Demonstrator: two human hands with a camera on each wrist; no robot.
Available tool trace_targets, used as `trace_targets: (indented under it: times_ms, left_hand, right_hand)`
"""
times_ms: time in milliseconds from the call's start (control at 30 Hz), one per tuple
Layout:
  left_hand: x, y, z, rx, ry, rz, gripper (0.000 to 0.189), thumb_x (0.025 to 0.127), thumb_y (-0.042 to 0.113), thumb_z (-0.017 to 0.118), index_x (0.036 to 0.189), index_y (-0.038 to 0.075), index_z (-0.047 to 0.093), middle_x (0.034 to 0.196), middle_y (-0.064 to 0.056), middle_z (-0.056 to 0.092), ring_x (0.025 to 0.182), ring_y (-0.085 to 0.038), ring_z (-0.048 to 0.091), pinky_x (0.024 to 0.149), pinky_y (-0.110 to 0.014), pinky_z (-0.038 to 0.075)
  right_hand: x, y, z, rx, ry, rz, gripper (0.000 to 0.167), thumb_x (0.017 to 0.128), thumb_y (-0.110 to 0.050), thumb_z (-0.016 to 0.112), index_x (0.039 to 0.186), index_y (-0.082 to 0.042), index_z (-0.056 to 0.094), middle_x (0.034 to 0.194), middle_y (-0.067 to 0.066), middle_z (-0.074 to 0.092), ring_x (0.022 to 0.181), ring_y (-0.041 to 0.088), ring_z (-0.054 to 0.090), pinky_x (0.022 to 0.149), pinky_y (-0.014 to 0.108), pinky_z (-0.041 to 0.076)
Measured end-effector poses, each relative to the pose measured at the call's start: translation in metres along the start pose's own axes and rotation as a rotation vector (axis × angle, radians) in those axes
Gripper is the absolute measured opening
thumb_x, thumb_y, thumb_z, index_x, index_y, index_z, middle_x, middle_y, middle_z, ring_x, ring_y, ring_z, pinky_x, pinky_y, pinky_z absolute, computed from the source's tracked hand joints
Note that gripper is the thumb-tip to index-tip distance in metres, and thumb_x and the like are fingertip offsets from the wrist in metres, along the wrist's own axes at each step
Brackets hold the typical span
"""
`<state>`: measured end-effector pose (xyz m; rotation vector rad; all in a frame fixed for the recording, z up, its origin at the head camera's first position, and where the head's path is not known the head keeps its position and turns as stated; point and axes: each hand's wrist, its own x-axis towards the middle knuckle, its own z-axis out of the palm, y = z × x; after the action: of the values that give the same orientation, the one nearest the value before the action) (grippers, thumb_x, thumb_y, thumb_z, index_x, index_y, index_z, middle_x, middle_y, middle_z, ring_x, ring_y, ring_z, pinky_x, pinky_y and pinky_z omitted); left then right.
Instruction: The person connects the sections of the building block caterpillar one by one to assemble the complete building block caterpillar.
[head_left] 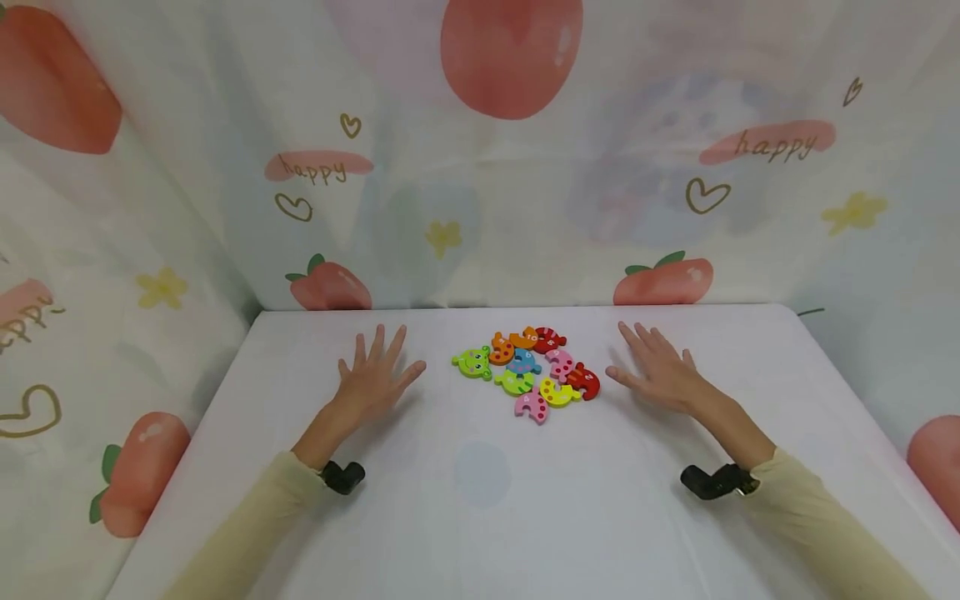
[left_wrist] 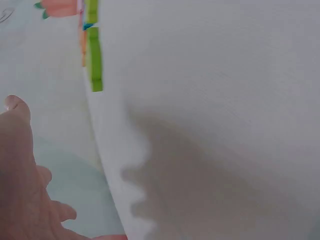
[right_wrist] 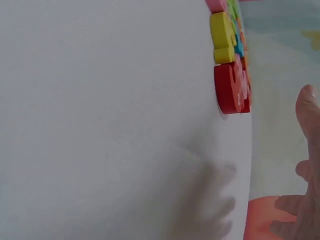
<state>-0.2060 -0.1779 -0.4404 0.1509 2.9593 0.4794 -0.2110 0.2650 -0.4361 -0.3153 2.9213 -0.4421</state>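
A cluster of small, colourful jigsaw-like pieces lies on the white table, several of them marked with numbers. At its left end is a green piece with a smiling face (head_left: 474, 362); a blue piece (head_left: 523, 362) sits in the middle, a pink piece (head_left: 532, 407) nearest the front, and a red piece (head_left: 584, 381) at the right. My left hand (head_left: 372, 375) hovers left of the cluster, fingers spread, holding nothing. To the right, my right hand (head_left: 656, 367) is likewise held over the table with straight fingers and an empty palm. Each hand casts a shadow on the tabletop in its wrist view.
The white table (head_left: 480, 533) ends at a far edge against a patterned cloth backdrop (head_left: 525, 208) with fruit, hearts and lettering. Cloth also hangs along both sides. A black wrist camera (head_left: 343, 477) is strapped at the left sleeve, another black camera (head_left: 716, 482) at the right.
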Motion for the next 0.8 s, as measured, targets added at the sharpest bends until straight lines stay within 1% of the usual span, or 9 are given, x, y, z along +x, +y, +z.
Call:
trace_targets:
  times_ms: [167, 267, 433, 500, 567, 633, 700, 733, 800]
  left_hand:
    - [0.005, 0.006, 0.002, -0.155, 0.011, 0.024, 0.074, 0.097, 0.061, 0.038, 0.157, 0.029, 0.008, 0.165, -0.013, 0.001, 0.150, -0.046, -0.002, 0.113, -0.073, 0.008]
    - [0.009, 0.011, 0.008, -0.280, 0.024, 0.066, 0.069, 0.099, 0.056, 0.039, 0.157, 0.028, 0.014, 0.164, -0.015, 0.008, 0.150, -0.045, 0.004, 0.116, -0.068, 0.011]
    - [0.012, 0.030, 0.027, -0.464, 0.052, 0.071, 0.066, 0.100, 0.051, 0.043, 0.156, 0.027, 0.019, 0.163, -0.013, 0.018, 0.151, -0.036, 0.014, 0.119, -0.061, 0.017]
    - [0.010, 0.041, 0.036, -0.476, 0.080, 0.066, 0.062, 0.100, 0.048, 0.045, 0.155, 0.027, 0.024, 0.159, -0.011, 0.028, 0.148, -0.032, 0.025, 0.118, -0.057, 0.025]
    - [0.008, 0.053, 0.044, -0.485, 0.106, 0.070, 0.055, 0.100, 0.043, 0.048, 0.151, 0.027, 0.035, 0.147, -0.010, 0.045, 0.135, -0.028, 0.045, 0.110, -0.052, 0.040]
    - [0.006, 0.064, 0.049, -0.478, 0.120, 0.094, 0.047, 0.100, 0.038, 0.051, 0.145, 0.026, 0.046, 0.130, -0.008, 0.055, 0.115, -0.025, 0.056, 0.097, -0.045, 0.049]
    - [0.004, 0.073, 0.053, -0.442, 0.114, 0.139, 0.042, 0.100, 0.034, 0.052, 0.141, 0.025, 0.052, 0.120, -0.005, 0.057, 0.105, -0.022, 0.059, 0.091, -0.040, 0.052]
    - [0.004, 0.077, 0.054, -0.421, 0.098, 0.164, 0.041, 0.100, 0.033, 0.052, 0.140, 0.025, 0.054, 0.122, -0.004, 0.057, 0.107, -0.021, 0.058, 0.092, -0.040, 0.052]
    - [0.003, 0.083, 0.055, -0.350, 0.066, 0.215, 0.042, 0.100, 0.033, 0.052, 0.141, 0.025, 0.052, 0.135, -0.003, 0.053, 0.123, -0.023, 0.053, 0.103, -0.045, 0.048]
  right_hand:
    - [0.002, -0.001, 0.001, 0.162, 0.032, -0.082, 0.082, 0.093, -0.041, 0.059, 0.156, -0.011, 0.016, 0.158, 0.025, 0.022, 0.144, 0.047, 0.020, 0.110, 0.072, 0.020]
    - [0.005, -0.003, 0.006, 0.344, 0.059, -0.106, 0.074, 0.096, -0.033, 0.058, 0.155, -0.010, 0.020, 0.156, 0.024, 0.028, 0.142, 0.045, 0.029, 0.109, 0.065, 0.032]
    - [0.010, -0.007, 0.031, 0.648, 0.110, -0.114, 0.063, 0.100, -0.026, 0.052, 0.154, -0.010, 0.023, 0.154, 0.020, 0.036, 0.141, 0.040, 0.035, 0.107, 0.060, 0.038]
    - [0.010, -0.010, 0.041, 0.724, 0.116, -0.124, 0.061, 0.101, -0.025, 0.051, 0.154, -0.010, 0.024, 0.154, 0.017, 0.038, 0.142, 0.038, 0.035, 0.109, 0.059, 0.037]
    - [0.008, -0.011, 0.050, 0.775, 0.121, -0.124, 0.059, 0.101, -0.027, 0.049, 0.153, -0.011, 0.026, 0.153, 0.015, 0.040, 0.142, 0.036, 0.036, 0.111, 0.055, 0.037]
    - [0.006, -0.012, 0.057, 0.808, 0.119, -0.106, 0.058, 0.102, -0.032, 0.048, 0.152, -0.011, 0.029, 0.151, 0.013, 0.044, 0.141, 0.033, 0.039, 0.112, 0.044, 0.040]
    - [0.003, -0.011, 0.060, 0.825, 0.124, -0.083, 0.056, 0.102, -0.036, 0.047, 0.150, -0.012, 0.033, 0.149, 0.012, 0.047, 0.139, 0.031, 0.042, 0.109, 0.029, 0.044]
    - [0.002, -0.011, 0.061, 0.823, 0.127, -0.074, 0.055, 0.102, -0.038, 0.046, 0.149, -0.012, 0.036, 0.148, 0.011, 0.048, 0.138, 0.030, 0.043, 0.107, 0.023, 0.044]
    - [0.002, -0.011, 0.061, 0.802, 0.136, -0.067, 0.052, 0.102, -0.040, 0.046, 0.146, -0.013, 0.041, 0.146, 0.010, 0.050, 0.137, 0.029, 0.045, 0.105, 0.022, 0.045]
